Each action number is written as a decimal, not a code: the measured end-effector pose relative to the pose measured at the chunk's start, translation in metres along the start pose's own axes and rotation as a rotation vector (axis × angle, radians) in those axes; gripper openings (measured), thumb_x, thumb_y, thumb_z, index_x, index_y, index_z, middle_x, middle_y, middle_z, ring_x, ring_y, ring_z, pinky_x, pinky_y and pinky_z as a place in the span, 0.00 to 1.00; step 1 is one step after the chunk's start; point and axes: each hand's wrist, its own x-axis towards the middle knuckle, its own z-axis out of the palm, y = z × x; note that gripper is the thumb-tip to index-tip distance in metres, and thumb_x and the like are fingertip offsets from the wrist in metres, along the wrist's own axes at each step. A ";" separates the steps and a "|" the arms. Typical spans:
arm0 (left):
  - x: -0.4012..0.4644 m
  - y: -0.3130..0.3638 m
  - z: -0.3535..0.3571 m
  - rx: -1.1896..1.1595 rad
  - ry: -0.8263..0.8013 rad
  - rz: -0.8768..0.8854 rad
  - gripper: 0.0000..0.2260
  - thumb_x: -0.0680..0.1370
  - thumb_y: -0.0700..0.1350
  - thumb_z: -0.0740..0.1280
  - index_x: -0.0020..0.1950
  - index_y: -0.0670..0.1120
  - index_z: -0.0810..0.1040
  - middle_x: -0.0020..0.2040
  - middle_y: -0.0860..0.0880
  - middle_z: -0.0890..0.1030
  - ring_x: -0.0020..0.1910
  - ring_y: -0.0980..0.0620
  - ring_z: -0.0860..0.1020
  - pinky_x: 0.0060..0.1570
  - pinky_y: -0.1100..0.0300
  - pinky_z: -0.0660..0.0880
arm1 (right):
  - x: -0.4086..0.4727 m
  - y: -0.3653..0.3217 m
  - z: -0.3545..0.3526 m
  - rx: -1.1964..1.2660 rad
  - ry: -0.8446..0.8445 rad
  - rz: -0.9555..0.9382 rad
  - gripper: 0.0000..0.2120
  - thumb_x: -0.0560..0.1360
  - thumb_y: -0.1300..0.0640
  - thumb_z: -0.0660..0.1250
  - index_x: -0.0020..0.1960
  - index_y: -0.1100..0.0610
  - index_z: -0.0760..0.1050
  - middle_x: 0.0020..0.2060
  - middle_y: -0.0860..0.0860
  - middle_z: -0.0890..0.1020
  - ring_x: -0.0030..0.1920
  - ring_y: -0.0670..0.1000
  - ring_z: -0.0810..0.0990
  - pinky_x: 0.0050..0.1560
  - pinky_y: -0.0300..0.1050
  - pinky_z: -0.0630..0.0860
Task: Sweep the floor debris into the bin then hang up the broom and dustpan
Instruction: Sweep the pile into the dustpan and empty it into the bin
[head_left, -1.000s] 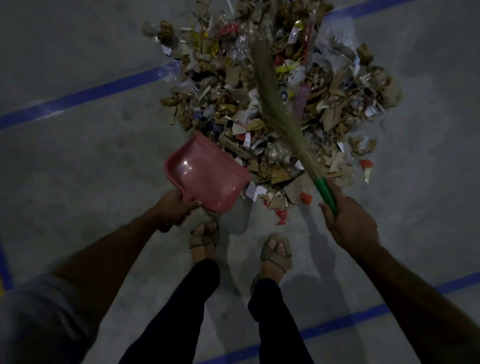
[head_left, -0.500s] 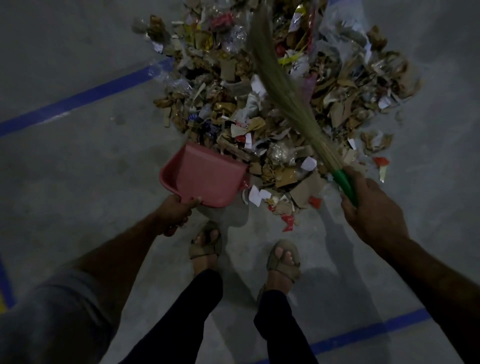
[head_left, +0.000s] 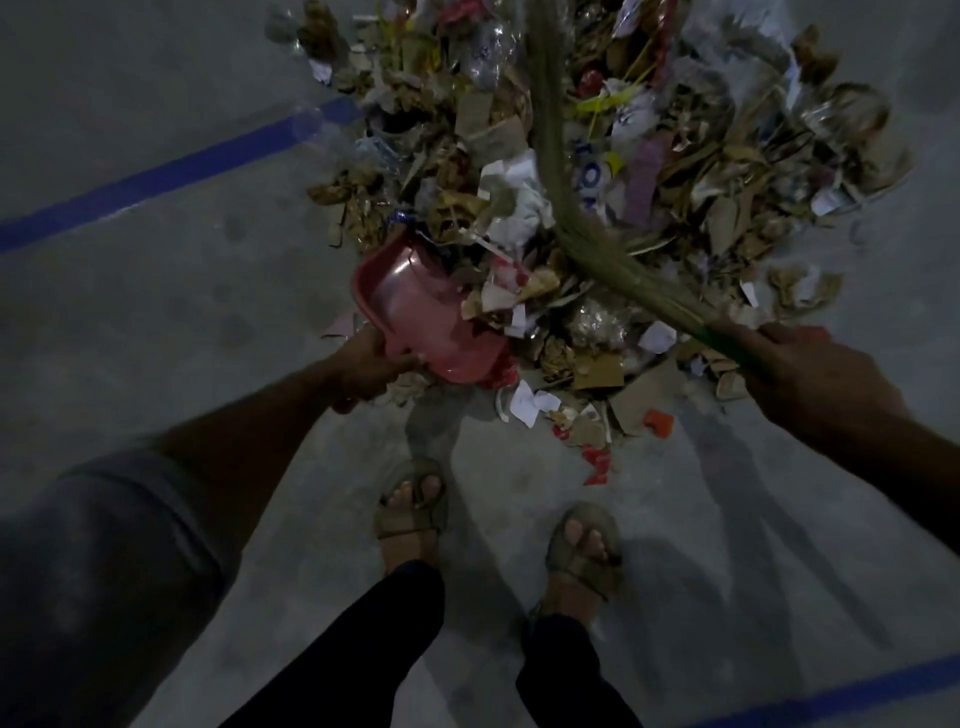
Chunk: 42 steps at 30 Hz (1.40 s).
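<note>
Since the earlier frames the pink dustpan (head_left: 423, 319) has been pushed forward into the near edge of the debris pile (head_left: 597, 171), and scraps of paper and cardboard now lie over its open mouth, where before its tray was bare. The broom (head_left: 587, 218) has swung too — its grass bristles now cross the pile from the top of the view down to the right, bent in a curve over the litter.

The left hand (head_left: 366, 366) grips the dustpan at its near end, fingers curled round the handle, which is mostly hidden under them. The right hand (head_left: 810, 374) is clamped round the broom's green handle (head_left: 719, 340), just where the bristles begin. The two hands are well apart, the dustpan on the left of the pile and the broom on the right.

The pile lies on a grey concrete floor (head_left: 156, 322) marked with blue lines (head_left: 156, 182) — one running under the pile's left side. A few loose bits, among them an orange piece (head_left: 658, 422), lie near the feet, which wear sandals (head_left: 413, 506).
</note>
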 end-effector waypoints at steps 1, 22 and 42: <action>0.002 -0.003 0.003 -0.018 0.001 0.006 0.11 0.80 0.47 0.70 0.43 0.48 0.70 0.32 0.48 0.73 0.24 0.53 0.69 0.19 0.63 0.68 | -0.006 -0.004 0.004 0.033 -0.006 0.003 0.34 0.74 0.61 0.70 0.76 0.48 0.62 0.46 0.58 0.78 0.33 0.60 0.76 0.25 0.43 0.70; -0.054 -0.020 0.081 -0.390 0.153 0.156 0.13 0.80 0.44 0.70 0.37 0.47 0.71 0.24 0.52 0.69 0.20 0.54 0.66 0.21 0.64 0.63 | -0.157 -0.074 0.001 0.387 -0.146 0.166 0.31 0.76 0.50 0.70 0.75 0.45 0.62 0.56 0.51 0.79 0.39 0.50 0.79 0.30 0.40 0.72; -0.498 0.181 0.010 -0.430 0.237 0.288 0.19 0.81 0.51 0.69 0.37 0.45 0.64 0.27 0.46 0.62 0.16 0.56 0.60 0.17 0.66 0.58 | -0.439 -0.187 -0.309 0.545 0.231 0.212 0.34 0.75 0.55 0.72 0.74 0.41 0.58 0.53 0.54 0.81 0.40 0.55 0.82 0.33 0.53 0.80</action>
